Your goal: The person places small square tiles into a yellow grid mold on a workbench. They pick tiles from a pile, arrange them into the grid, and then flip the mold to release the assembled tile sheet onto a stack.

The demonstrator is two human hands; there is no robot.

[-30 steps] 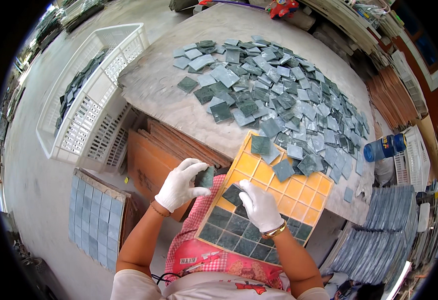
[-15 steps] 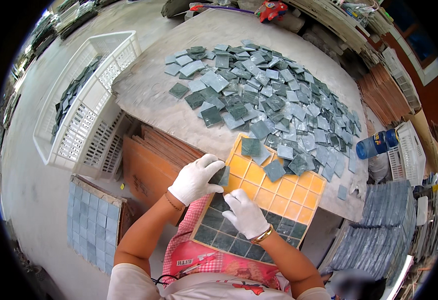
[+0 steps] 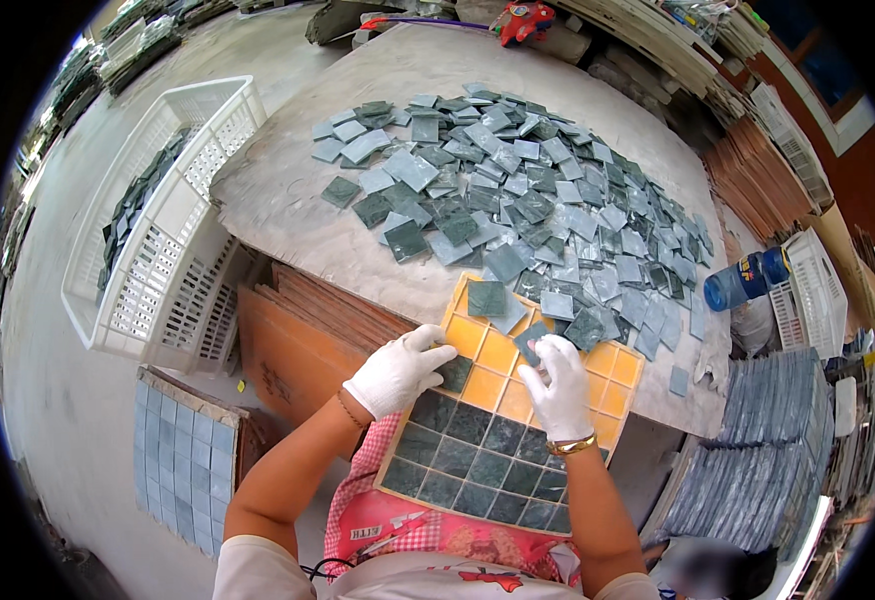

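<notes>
White gloves cover both hands. My left hand is closed at the left edge of a yellow gridded tray, its thumb and fingertips at a dark green square stone tile over a cell. My right hand pinches another grey-green tile above the tray's middle. Dark green tiles fill the near rows of the tray, side by side. Yellow cells show beyond them. Several loose tiles lie on the tray's far part.
A big pile of loose tiles covers much of the stone-topped table. White plastic crates stand at the left, beside reddish-brown boards. A tiled panel is lower left. A blue bottle and stacked tile sheets are right.
My right hand has moved up and right from the filled rows to a loose tile, now in its fingers. My left hand has shifted slightly down, bringing its tile to the tray's left edge.
</notes>
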